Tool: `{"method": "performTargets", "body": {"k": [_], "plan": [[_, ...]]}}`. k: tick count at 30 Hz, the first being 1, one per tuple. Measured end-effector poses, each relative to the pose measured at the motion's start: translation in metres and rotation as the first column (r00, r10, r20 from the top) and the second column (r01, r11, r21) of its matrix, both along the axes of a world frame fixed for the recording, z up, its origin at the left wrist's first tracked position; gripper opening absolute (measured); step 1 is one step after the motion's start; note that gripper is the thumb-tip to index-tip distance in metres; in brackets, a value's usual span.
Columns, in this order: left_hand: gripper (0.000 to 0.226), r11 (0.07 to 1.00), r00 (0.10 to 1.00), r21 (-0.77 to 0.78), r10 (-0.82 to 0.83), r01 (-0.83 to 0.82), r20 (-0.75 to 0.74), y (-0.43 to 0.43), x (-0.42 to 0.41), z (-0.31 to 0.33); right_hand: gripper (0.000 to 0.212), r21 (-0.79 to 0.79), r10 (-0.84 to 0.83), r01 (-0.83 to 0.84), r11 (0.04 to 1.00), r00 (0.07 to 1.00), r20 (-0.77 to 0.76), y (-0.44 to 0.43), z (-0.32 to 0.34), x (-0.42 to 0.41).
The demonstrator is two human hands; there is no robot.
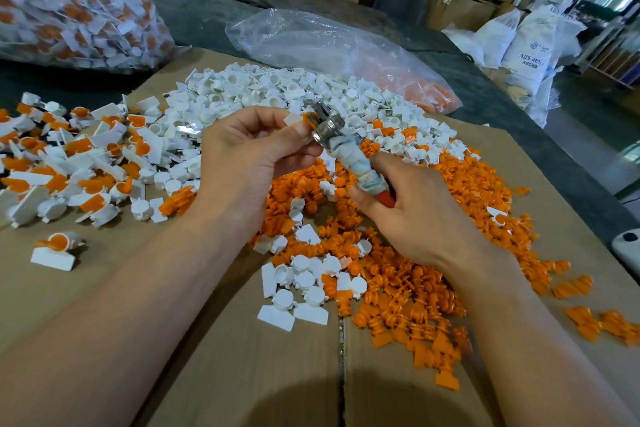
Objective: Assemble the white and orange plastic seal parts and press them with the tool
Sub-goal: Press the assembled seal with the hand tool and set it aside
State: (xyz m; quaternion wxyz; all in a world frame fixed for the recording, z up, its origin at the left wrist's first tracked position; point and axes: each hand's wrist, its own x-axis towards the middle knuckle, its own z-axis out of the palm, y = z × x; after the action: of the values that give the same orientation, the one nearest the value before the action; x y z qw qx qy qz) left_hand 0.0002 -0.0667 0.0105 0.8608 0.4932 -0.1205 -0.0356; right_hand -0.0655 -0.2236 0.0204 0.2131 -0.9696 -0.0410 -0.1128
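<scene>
warehouse cartons and resin sacks crowd the background, and flattened cardboard [242,357] covers the dark counter [194,10] as a work mat, so loose pieces stay gathered and easy to rake in. of the two hands, the left hand [242,156] pinches a white and orange seal [296,118] between thumb and fingertips, raised above the piles with its orange end turned into the metal head of the pressing tool [346,152]. the right hand [412,208] curls around the tool's cloth-wrapped handle, low on the shaft, likely for leverage and a softer grip. held in the air like this, seal and tool can be lined up by eye before squeezing; i judge the pressing step is under way, though whether the head has fully seated cannot be told. white parts [263,87] lie heaped at the far side and orange parts [433,218] spread under the right wrist, both near for quick picking. assembled seals [69,156] pile apart on the left, seemingly to keep done work from raw stock, and a full bag of seals [69,0] sits beyond them.
</scene>
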Motion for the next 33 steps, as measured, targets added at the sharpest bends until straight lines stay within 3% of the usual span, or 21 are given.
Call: {"method": "performTargets", "body": {"k": [8, 28, 33], "plan": [[0.008, 1.0, 1.0, 0.016, 0.012, -0.012, -0.017, 0.0009, 0.0004, -0.0012, 0.019, 0.003, -0.004, 0.004, 1.0, 1.0, -0.001, 0.0028, -0.0014, 0.0012], [0.013, 1.0, 0.999, -0.001, 0.028, -0.028, -0.025, 0.0024, 0.0002, 0.0006, 0.019, -0.076, -0.023, 0.026, 0.997, 0.999, 0.045, 0.0069, -0.0041, 0.0016], [0.014, 0.999, 0.996, 0.017, 0.034, -0.032, -0.08, -0.0005, 0.0022, 0.0011, 0.019, -0.036, -0.053, 0.054, 0.998, 0.998, 0.02, 0.0068, -0.0067, 0.0034]]}}
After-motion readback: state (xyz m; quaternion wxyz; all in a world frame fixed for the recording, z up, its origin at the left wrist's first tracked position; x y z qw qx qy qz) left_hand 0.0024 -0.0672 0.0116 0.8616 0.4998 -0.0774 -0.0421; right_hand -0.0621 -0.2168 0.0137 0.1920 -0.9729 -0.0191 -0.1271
